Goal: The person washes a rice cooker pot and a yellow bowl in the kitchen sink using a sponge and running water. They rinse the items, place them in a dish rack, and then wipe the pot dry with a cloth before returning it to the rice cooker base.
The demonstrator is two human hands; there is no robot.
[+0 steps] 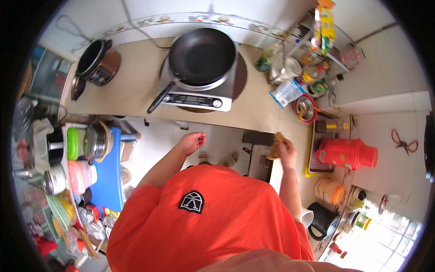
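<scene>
My left hand [193, 142] hangs in front of the counter with its fingers loosely curled; I see nothing in it. A brown cloth-like item [276, 147] is in my right hand [287, 153], near the counter's front corner at the right; its exact kind is unclear. Beyond my hands, a black frying pan [203, 56] rests on an induction cooker [198, 99], its handle pointing down to the left. The pan looks empty.
A brown electric cooker pot [105, 66] stands on the left of the counter [136, 85]. Bottles, a blue-and-white packet [287, 92] and a red-rimmed bowl [305, 108] crowd the right. A red thermos flask [345, 153] lies near a tray. A shelf with containers is at left.
</scene>
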